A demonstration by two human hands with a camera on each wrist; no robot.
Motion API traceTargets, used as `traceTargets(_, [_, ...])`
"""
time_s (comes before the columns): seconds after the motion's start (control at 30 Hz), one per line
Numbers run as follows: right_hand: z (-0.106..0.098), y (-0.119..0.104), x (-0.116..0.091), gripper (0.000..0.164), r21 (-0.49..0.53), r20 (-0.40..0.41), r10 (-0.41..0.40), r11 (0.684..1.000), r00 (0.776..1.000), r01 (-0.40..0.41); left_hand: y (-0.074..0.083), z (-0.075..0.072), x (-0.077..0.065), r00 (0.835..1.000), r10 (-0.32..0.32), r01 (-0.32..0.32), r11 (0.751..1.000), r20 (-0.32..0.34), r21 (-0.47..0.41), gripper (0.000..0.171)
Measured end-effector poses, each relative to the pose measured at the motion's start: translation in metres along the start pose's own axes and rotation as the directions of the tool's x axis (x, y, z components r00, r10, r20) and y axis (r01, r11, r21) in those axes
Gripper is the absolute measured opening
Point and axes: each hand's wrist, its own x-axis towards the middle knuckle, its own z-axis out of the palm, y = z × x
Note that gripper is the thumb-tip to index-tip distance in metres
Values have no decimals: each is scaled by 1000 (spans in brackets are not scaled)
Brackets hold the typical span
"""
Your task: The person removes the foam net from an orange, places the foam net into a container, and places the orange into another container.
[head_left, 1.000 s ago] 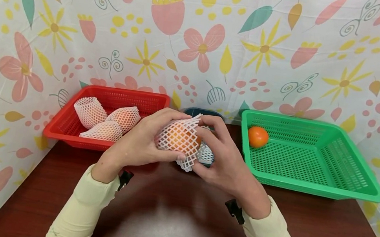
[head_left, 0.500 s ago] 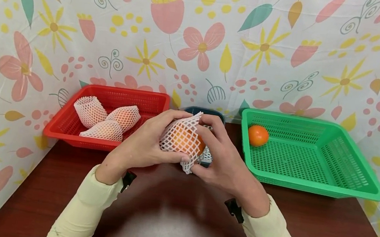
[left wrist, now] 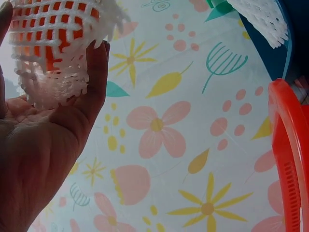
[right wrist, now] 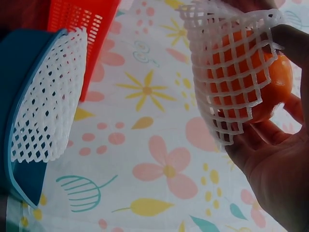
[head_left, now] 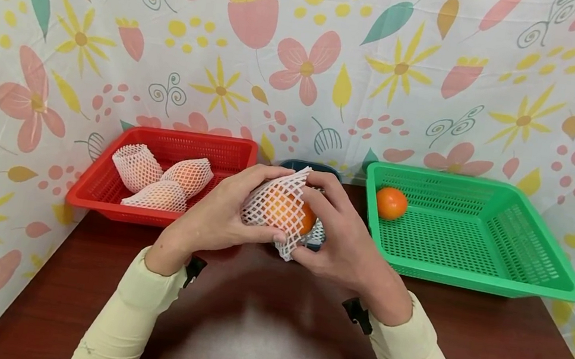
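Observation:
Above the table's middle, an orange [head_left: 308, 221] sits partly inside a white foam net sleeve [head_left: 275, 203]. My left hand [head_left: 215, 211] grips the netted side, thumb along the front. On the other side, my right hand [head_left: 347, 241] holds the sleeve's open rim and the bare end of the orange between curled fingers and thumb. The right wrist view shows the bare orange [right wrist: 281, 82] sticking out past the net's edge. In the left wrist view, the sleeve's closed-in end [left wrist: 53, 92] lies against the left palm. Some right fingertips are hidden by the net.
A red basket [head_left: 96, 201] at the left holds 3 netted fruits. The green basket [head_left: 469, 279] at the right holds one bare orange [head_left: 391, 203]. Behind my hands, a dark blue container [right wrist: 24, 72] carries flat foam nets [right wrist: 50, 101]. A floral sheet [head_left: 301, 115] hangs behind.
Both hands have shifted slightly right with the orange. More of its bare side shows at the sleeve's right edge. The baskets and their fruit stay put.

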Motion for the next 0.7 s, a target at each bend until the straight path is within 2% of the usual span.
traceTargets(0.4, [-3, 1, -1, 54, 26, -30, -17, 1000, 999, 18, 0, -6, -3, 1000, -3, 3, 1000, -23, -28, 77])
traceTargets(0.7, [-8, 3, -1, 53, 24, -23, -44, 999, 999, 44, 3, -10, -5, 998, -51, 47, 994, -31, -95, 70])
